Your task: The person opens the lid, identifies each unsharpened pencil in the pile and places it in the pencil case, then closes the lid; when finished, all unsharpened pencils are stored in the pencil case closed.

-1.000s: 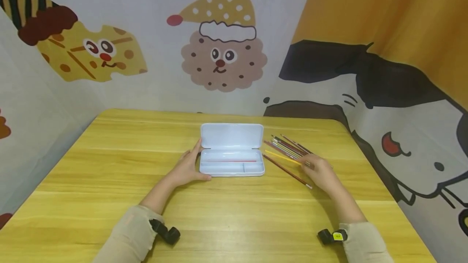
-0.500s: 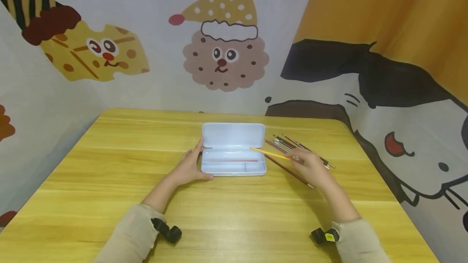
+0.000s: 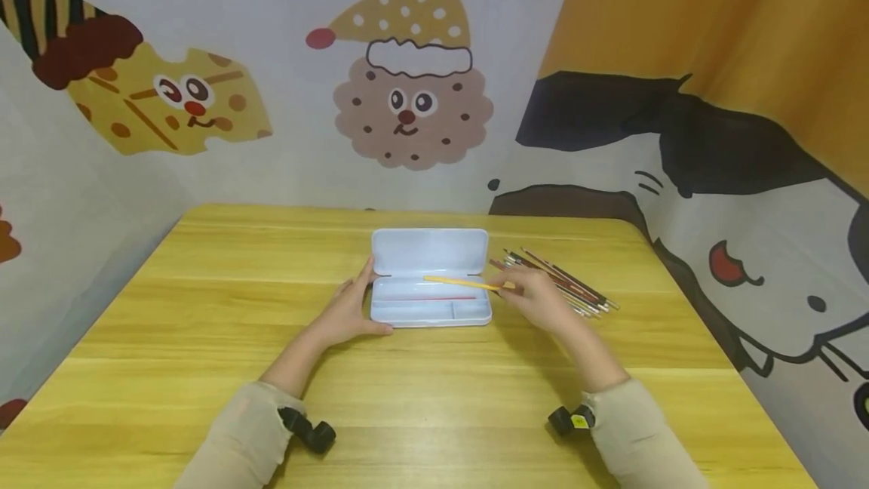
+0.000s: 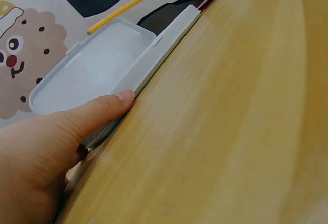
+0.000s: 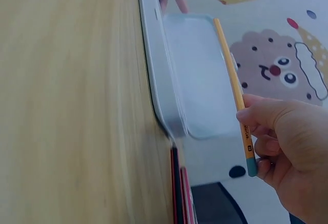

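Note:
A white pencil case (image 3: 412, 314) lies unfolded on the table, its lid (image 3: 431, 251) raised at the back. My left hand (image 3: 349, 312) grips its left end, with the thumb on the front wall and the fingers round the side. In my right hand (image 3: 539, 300) a yellow pencil (image 3: 458, 282) is pinched near its teal end (image 5: 251, 166). That pencil hangs above the case's rear compartment, slightly tilted. Inside the compartment lies a thin red pencil (image 3: 434, 298). My right hand hides the ground just right of the case.
A loose heap of brown, dark and silvery pencils (image 3: 573, 281) lies to the right of the case, partly behind my right hand. Wooden tabletop (image 3: 421, 398) stretches in front. A cartoon-printed cloth (image 3: 285, 179) hangs behind the table's back edge.
My right hand has lifted the yellow pencil from beside the heap and carried it left over the case. The single brown pencil in front is now covered by that arm. My left hand stays put.

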### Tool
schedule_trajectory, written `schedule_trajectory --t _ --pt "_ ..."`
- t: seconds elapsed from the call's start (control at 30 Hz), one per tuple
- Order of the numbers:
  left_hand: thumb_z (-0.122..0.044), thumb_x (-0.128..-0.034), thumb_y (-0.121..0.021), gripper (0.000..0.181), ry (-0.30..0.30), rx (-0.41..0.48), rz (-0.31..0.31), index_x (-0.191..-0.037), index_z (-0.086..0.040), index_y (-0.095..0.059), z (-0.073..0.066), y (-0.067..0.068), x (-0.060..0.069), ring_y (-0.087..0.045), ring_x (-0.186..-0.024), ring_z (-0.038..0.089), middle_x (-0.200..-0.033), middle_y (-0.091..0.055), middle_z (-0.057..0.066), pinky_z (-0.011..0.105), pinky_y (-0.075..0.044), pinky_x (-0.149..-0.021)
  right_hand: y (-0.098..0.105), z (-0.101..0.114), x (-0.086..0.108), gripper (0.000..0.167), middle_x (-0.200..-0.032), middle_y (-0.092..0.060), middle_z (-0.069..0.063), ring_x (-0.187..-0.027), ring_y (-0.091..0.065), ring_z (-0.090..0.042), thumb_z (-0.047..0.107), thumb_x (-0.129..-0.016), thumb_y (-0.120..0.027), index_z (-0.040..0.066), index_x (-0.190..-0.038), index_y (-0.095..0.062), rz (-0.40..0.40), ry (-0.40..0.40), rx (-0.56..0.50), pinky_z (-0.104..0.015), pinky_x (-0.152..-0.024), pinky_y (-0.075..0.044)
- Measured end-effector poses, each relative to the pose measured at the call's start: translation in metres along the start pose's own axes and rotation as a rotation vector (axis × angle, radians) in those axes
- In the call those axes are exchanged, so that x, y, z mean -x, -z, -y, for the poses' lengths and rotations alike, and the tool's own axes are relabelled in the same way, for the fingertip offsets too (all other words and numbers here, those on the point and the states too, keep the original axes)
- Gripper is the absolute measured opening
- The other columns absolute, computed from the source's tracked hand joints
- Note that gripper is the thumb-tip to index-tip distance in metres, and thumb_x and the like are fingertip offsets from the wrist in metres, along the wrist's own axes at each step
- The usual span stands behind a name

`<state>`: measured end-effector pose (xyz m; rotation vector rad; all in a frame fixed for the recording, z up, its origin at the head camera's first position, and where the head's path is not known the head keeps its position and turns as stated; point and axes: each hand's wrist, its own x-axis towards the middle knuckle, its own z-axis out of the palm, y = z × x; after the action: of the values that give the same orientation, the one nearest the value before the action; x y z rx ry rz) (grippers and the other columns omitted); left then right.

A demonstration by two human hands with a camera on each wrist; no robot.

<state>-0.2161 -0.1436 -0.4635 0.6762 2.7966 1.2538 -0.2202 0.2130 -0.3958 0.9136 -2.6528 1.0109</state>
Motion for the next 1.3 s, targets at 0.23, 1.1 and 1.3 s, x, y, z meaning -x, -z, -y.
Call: schedule_trajectory --t 0.23,1.1,1.3 --pt "-0.040 -0.0635 -0.088 0.136 -0.004 0.012 0.000 -0.153 -0.010 0.010 0.002 -0.001 0.000 -0.029 -0.138 0.030 -0.146 -0.040 0.012 0.052 -0.003 -0.114 -0.015 0.007 -0.019 0.020 -0.110 -0.068 -0.009 -0.113 -0.057 -0.033 -0.004 -0.087 -0.065 0.005 -0.103 -0.072 0.099 0.025 -0.012 -0.034 -0.077 -0.053" --pt "-0.041 -0.0634 -0.088 0.136 0.000 0.012 -0.003 -0.153 -0.010 0.010 0.003 0.000 -0.001 -0.029 -0.138 0.029 -0.145 -0.042 0.009 0.051 -0.003 -0.114 -0.064 -0.003 -0.061 0.018 -0.099 -0.070 -0.006 -0.097 -0.062 -0.024 -0.003 -0.084 -0.067 0.004 -0.099 -0.074 0.201 -0.009 -0.060 -0.036 -0.087 -0.051" --pt "-0.043 -0.0639 -0.087 0.136 0.013 0.010 0.003 -0.153 -0.011 0.011 0.003 0.000 -0.001 -0.027 -0.139 0.028 -0.147 -0.040 0.008 0.050 -0.002 -0.114 -0.072 -0.005 -0.066 0.019 -0.096 -0.070 -0.005 -0.096 -0.061 -0.023 -0.005 -0.081 -0.068 0.005 -0.096 -0.075 0.223 -0.039 -0.064 -0.037 -0.087 -0.050"
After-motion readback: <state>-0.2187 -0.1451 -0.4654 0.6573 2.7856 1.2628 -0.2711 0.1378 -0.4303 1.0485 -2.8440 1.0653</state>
